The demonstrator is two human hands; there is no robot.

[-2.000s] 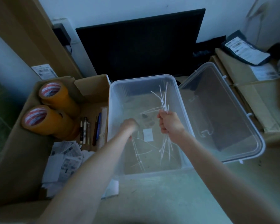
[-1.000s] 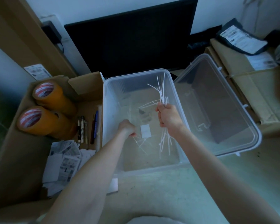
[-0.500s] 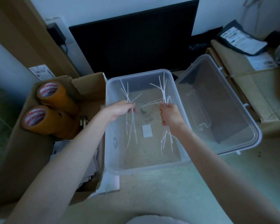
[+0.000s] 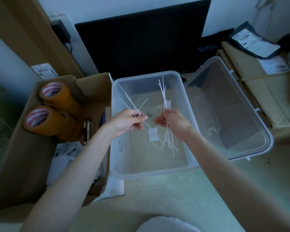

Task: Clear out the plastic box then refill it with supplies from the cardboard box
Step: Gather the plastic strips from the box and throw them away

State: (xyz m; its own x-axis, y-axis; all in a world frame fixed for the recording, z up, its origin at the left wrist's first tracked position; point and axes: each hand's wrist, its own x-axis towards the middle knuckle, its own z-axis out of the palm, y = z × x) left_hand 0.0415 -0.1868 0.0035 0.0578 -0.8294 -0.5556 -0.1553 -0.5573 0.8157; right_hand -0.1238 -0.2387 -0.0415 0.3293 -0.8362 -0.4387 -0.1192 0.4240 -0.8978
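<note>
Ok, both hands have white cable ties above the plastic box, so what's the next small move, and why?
Probably pass the left hand's few cable ties into the right hand's larger bundle. The hands are close together over the plastic box, and a small white label lies on its floor, so a free hand is needed.

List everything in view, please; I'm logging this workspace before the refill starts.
plastic box: 1, clear, centre, open
lid: 1, clear, right of the box
cable ties: two bunches, white, one in each hand above the box
label: 1, white, on the box floor
cardboard box: 1, brown, left of the plastic box
tape rolls: 2 stacks, orange, in the cardboard box
pens: several, dark, beside the tape
papers: a pile, white, near end of the cardboard box
monitor: 1, black, behind the plastic box
parcel: 1, dark, on cartons at far right
left hand: pinches a few ties
right hand: grips the larger bunch
</note>
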